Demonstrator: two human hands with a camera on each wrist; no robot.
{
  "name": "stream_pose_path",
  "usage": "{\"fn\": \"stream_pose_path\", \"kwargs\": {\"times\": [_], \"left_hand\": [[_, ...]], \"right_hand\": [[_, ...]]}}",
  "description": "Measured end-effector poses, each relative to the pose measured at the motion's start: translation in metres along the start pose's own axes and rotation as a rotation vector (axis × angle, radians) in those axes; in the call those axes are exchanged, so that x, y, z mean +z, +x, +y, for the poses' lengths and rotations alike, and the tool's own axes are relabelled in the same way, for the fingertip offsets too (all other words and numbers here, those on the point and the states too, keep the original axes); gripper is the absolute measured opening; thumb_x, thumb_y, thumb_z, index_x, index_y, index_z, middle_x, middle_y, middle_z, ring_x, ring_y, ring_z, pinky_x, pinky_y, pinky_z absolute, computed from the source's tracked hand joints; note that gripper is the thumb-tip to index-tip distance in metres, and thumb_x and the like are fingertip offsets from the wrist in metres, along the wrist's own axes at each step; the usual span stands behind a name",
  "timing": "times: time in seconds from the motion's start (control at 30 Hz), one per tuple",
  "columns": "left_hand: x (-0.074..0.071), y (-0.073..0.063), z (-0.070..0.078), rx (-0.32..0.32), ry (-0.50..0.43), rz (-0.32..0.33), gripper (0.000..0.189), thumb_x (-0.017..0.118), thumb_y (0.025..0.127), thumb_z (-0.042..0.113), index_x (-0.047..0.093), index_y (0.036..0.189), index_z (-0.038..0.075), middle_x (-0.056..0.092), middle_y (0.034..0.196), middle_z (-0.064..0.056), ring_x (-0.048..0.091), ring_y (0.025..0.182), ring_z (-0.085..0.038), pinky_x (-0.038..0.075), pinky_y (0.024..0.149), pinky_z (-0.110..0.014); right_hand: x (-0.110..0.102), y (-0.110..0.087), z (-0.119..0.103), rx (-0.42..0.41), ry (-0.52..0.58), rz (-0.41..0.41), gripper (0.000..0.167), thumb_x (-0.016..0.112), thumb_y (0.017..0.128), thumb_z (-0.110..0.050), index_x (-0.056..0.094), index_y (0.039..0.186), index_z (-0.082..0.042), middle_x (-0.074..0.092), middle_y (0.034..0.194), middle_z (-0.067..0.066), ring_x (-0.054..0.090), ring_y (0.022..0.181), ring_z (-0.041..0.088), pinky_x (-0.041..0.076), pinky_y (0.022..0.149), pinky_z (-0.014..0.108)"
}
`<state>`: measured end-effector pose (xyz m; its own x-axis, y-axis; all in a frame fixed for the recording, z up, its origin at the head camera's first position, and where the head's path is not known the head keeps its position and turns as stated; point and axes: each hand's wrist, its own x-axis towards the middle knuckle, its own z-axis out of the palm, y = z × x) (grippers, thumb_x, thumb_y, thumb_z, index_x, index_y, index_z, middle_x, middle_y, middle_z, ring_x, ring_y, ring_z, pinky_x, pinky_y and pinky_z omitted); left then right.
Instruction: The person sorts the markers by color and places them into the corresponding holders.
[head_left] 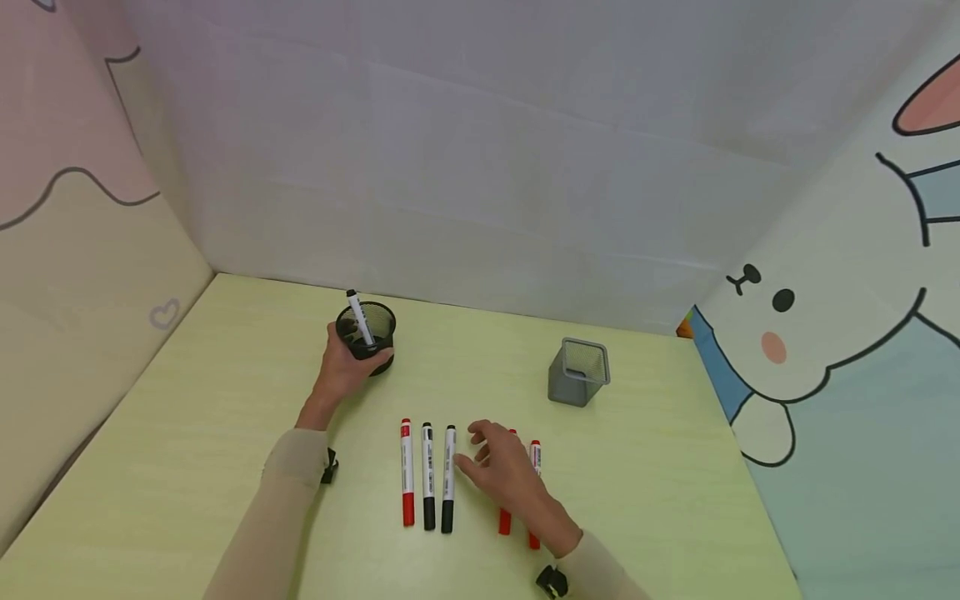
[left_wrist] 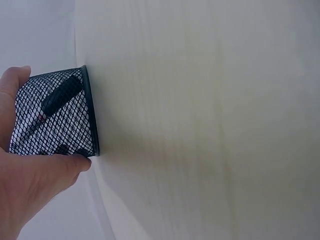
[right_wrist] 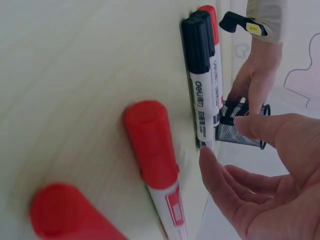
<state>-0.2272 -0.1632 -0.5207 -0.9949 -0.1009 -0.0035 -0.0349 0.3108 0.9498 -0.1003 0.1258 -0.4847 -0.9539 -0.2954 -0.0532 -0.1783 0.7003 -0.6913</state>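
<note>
My left hand (head_left: 343,368) grips a round black mesh pen cup (head_left: 383,321) at the far left of the table. A white marker with black ends (head_left: 360,315) leans inside it; the left wrist view shows its black end through the mesh (left_wrist: 62,95). Over the table, my right hand (head_left: 510,473) has its thumb and fingers apart, holding nothing. Its thumb tip is close beside the nearest black marker (head_left: 448,475). Left of that lie another black marker (head_left: 428,477) and a red marker (head_left: 407,473). Two more red markers (head_left: 535,454) are partly hidden under the right hand.
A square grey mesh pen holder (head_left: 573,387) stands at the back right of the pale wooden table (head_left: 660,467). A white sheet wall (head_left: 480,167) rises behind the table, with cartoon-printed panels (head_left: 862,350) at both sides.
</note>
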Motion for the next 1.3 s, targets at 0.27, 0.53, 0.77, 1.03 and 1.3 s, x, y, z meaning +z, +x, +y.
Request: {"fn": "stream_pose_path", "kwargs": {"times": [0.27, 0.53, 0.77, 1.03, 1.3], "left_hand": [[0.000, -0.001, 0.001, 0.004, 0.003, 0.004, 0.096, 0.080, 0.090, 0.021, 0.013, 0.155, -0.001, 0.037, 0.149, -0.031, 0.040, 0.138, -0.043, 0.032, 0.114, -0.058], [0.000, -0.002, 0.004, 0.016, -0.006, -0.002, 0.095, 0.080, 0.090, 0.019, 0.012, 0.155, -0.001, 0.036, 0.149, -0.031, 0.039, 0.138, -0.044, 0.032, 0.114, -0.058], [-0.001, -0.002, 0.004, 0.013, -0.002, -0.001, 0.096, 0.079, 0.091, 0.019, 0.011, 0.155, -0.001, 0.034, 0.150, -0.031, 0.039, 0.139, -0.044, 0.032, 0.114, -0.058], [-0.001, -0.002, 0.003, 0.012, -0.012, 0.003, 0.096, 0.080, 0.090, 0.019, 0.012, 0.155, -0.001, 0.035, 0.150, -0.031, 0.039, 0.139, -0.043, 0.031, 0.115, -0.057], [-0.001, 0.001, 0.000, 0.018, -0.007, 0.008, 0.095, 0.081, 0.089, 0.018, 0.014, 0.154, -0.002, 0.036, 0.149, -0.030, 0.039, 0.138, -0.043, 0.032, 0.115, -0.057]], "right_hand": [[0.012, 0.000, 0.001, 0.046, -0.010, -0.007, 0.041, 0.082, 0.089, -0.023, 0.065, 0.120, -0.002, 0.066, 0.100, 0.004, 0.058, 0.077, 0.012, 0.051, 0.069, 0.025], [0.020, 0.000, -0.002, 0.037, 0.006, 0.003, 0.039, 0.085, 0.086, -0.023, 0.065, 0.111, -0.001, 0.063, 0.089, 0.003, 0.054, 0.070, 0.009, 0.048, 0.063, 0.023], [0.022, 0.002, -0.006, 0.039, -0.002, 0.014, 0.035, 0.084, 0.086, -0.017, 0.065, 0.111, 0.000, 0.062, 0.089, 0.002, 0.052, 0.071, 0.008, 0.046, 0.063, 0.022], [0.019, 0.003, -0.006, 0.046, 0.021, 0.005, 0.032, 0.080, 0.087, -0.007, 0.066, 0.115, 0.002, 0.063, 0.092, 0.004, 0.054, 0.071, 0.009, 0.048, 0.062, 0.021], [0.015, 0.005, -0.001, 0.095, 0.116, -0.022, 0.032, 0.079, 0.087, -0.006, 0.066, 0.114, 0.003, 0.066, 0.095, 0.006, 0.059, 0.076, 0.014, 0.052, 0.066, 0.022]]}}
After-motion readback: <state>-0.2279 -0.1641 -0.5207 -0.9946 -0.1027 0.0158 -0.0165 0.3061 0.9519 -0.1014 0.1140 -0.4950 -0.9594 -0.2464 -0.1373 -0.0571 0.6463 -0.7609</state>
